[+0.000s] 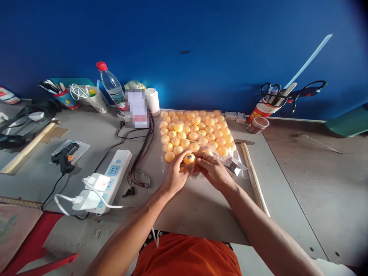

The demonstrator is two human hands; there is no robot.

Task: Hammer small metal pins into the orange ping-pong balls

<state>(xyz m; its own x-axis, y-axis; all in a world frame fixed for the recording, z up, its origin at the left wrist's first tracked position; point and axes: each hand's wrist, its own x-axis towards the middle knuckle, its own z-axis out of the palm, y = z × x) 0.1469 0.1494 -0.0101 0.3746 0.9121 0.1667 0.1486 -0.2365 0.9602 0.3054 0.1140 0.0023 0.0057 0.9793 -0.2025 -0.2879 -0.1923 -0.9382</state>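
An orange ping-pong ball (189, 159) with dark printing on its upper side sits between my hands, just in front of the bag. My left hand (176, 174) is closed on it from the left, thumb and fingers round its side. On the other side, my right hand (214, 168) has its fingers pinched together close against the ball; whether anything small is between them is hidden. Right behind both hands lies a clear plastic bag (193, 128) filled with several orange balls. A small white-and-dark box (235, 166) rests by the bag's right front corner.
A power strip (115, 172) with white plugs and a glue gun (66, 157) lie left. Behind stand a water bottle (111, 86) and a white cup (153, 101). A wooden stick (254, 178), a knife (244, 142) and a red cup of tools (261, 109) are right.
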